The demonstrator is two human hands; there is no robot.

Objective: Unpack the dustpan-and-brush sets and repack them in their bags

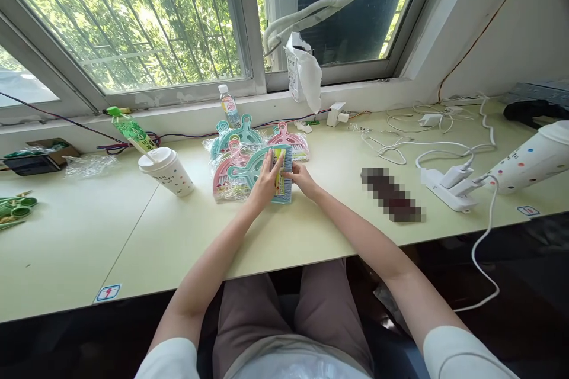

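Observation:
A teal brush-and-dustpan set [255,170] with a yellow label lies tilted over other sets, its grey-blue bristles toward the right. My left hand [267,179] rests on its label with the fingers stretched out. At the bristle edge my right hand [302,179] pinches the set between thumb and fingers. Beneath and to the left is a pink set [224,176] in clear wrapping. Behind lie another teal set [242,133] and a pink one [288,137].
A white lidded cup [168,173] with a straw and a green bottle [131,130] stand left. A clear bottle [229,106] stands behind the sets. On the right are a power strip [451,189], white cables, a blurred dark object [391,195] and another cup [533,157].

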